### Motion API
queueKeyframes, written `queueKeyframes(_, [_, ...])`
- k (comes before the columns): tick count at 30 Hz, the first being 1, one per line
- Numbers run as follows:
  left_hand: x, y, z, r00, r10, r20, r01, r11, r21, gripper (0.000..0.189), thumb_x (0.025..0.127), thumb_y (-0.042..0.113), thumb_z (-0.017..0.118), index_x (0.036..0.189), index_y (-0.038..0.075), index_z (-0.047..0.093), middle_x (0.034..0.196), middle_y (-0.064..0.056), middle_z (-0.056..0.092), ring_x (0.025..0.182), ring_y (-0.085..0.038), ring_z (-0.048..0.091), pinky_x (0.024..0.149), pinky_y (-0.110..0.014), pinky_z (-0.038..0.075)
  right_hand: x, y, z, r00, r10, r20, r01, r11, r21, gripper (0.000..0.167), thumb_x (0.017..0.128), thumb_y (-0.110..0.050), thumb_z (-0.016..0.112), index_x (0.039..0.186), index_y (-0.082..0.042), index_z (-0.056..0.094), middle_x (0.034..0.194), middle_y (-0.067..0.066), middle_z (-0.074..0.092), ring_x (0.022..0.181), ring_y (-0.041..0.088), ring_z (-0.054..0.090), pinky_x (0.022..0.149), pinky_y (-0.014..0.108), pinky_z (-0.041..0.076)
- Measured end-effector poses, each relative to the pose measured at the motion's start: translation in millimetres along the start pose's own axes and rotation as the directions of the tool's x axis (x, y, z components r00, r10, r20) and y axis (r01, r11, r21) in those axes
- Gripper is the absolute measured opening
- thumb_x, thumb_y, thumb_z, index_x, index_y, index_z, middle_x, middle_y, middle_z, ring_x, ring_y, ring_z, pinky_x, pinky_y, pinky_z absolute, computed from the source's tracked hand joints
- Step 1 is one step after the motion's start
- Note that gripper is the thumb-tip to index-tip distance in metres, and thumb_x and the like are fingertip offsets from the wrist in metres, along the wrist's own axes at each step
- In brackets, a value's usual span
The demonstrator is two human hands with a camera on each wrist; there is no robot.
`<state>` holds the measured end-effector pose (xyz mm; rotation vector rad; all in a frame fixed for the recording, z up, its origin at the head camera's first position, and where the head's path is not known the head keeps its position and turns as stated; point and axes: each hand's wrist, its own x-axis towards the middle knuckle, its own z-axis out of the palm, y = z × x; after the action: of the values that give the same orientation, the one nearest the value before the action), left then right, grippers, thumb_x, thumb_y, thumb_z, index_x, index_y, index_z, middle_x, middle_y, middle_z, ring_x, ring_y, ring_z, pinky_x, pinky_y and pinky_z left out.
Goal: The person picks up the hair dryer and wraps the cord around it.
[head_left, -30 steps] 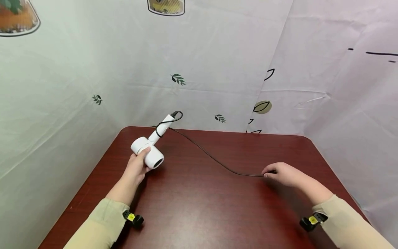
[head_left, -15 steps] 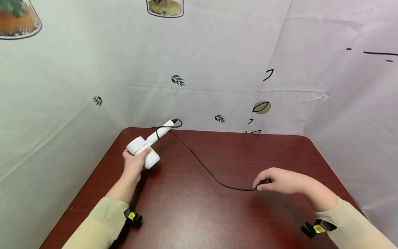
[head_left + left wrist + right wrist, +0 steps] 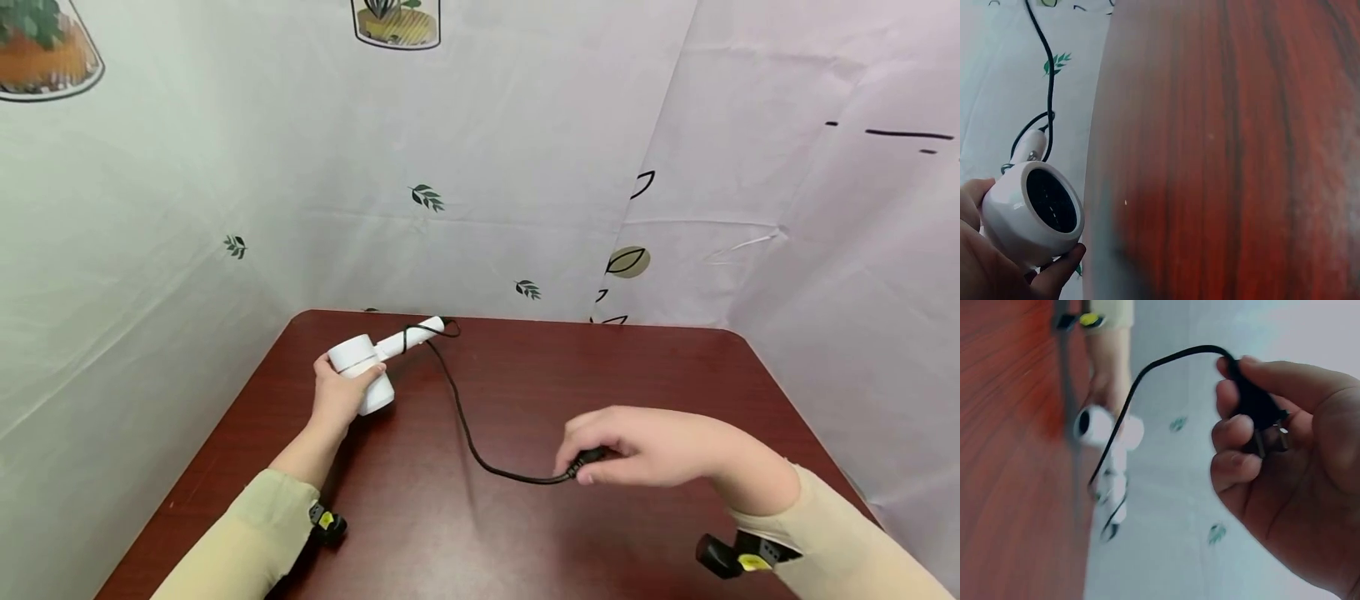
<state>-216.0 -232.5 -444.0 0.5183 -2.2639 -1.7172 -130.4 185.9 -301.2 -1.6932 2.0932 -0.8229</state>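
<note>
A white hair dryer [image 3: 363,372] is gripped round its barrel by my left hand [image 3: 339,398], over the left part of the table. Its handle points to the back right, with black cord wound once about it. The dark round end of the barrel [image 3: 1054,200] faces the left wrist camera. From the handle the cord [image 3: 468,433] sags in a curve to my right hand [image 3: 637,446]. There the thumb and fingers pinch the black plug [image 3: 1257,403], whose metal prongs point toward the palm in the right wrist view.
The dark red wooden table [image 3: 480,542] has rounded far corners. Behind it and at both sides hangs a pale sheet [image 3: 525,150] with leaf and plant prints. A black wrist camera [image 3: 327,527] is strapped at the left sleeve, and another camera [image 3: 720,557] at the right.
My right hand has moved left and nearer with the plug, so the cord bends more. The hair dryer's handle has swung down toward the table, and the left hand has shifted slightly right.
</note>
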Motion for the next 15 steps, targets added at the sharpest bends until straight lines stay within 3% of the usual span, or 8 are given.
queueKeyframes(4, [-1.8,0.0,6.4,0.998,0.011,0.06,-0.015,0.998,0.062,0.105,0.081,0.034,0.082,0.153,0.005,0.011,0.139,-0.025,0.039,0.119,-0.036,0.048,0.098,-0.047,0.044,23.8,-4.5,-12.4,0.998,-0.048,-0.043,0.052,0.994,0.099,0.028,0.099,-0.006,0.06,0.12,-0.023,0.066,0.099,-0.012,0.059,0.082,0.006,0.053,0.066,0.02,0.048])
queueKeyframes(8, [-3.7,-0.1,12.0,0.993,0.013,0.115,-0.023,0.996,0.091,0.106,0.081,0.034,0.081,0.153,0.004,0.01,0.139,-0.025,0.039,0.118,-0.038,0.048,0.098,-0.049,0.044,44.0,0.9,-22.3,0.993,-0.061,-0.105,0.083,0.97,0.229,0.026,0.098,-0.001,0.058,0.119,-0.014,0.066,0.095,0.0,0.059,0.08,0.014,0.052,0.067,0.027,0.046])
queueKeyframes(11, [-4.8,-0.4,14.6,0.991,0.021,0.133,-0.041,0.989,0.143,0.106,0.081,0.035,0.081,0.153,0.002,0.011,0.138,-0.026,0.04,0.118,-0.038,0.048,0.098,-0.05,0.043,56.8,6.3,-27.3,0.986,-0.012,-0.167,0.075,0.923,0.376,0.021,0.1,-0.004,0.056,0.117,-0.009,0.065,0.089,0.01,0.055,0.073,0.021,0.048,0.064,0.031,0.044])
queueKeyframes(15, [-5.6,0.4,17.3,0.987,0.047,0.152,-0.084,0.967,0.241,0.105,0.079,0.04,0.081,0.153,0.003,0.015,0.135,-0.025,0.042,0.117,-0.038,0.049,0.097,-0.051,0.043,73.4,12.4,-32.8,0.966,0.072,-0.249,0.078,0.835,0.544,0.018,0.101,-0.016,0.057,0.116,-0.012,0.066,0.085,0.006,0.056,0.067,0.019,0.047,0.06,0.027,0.042])
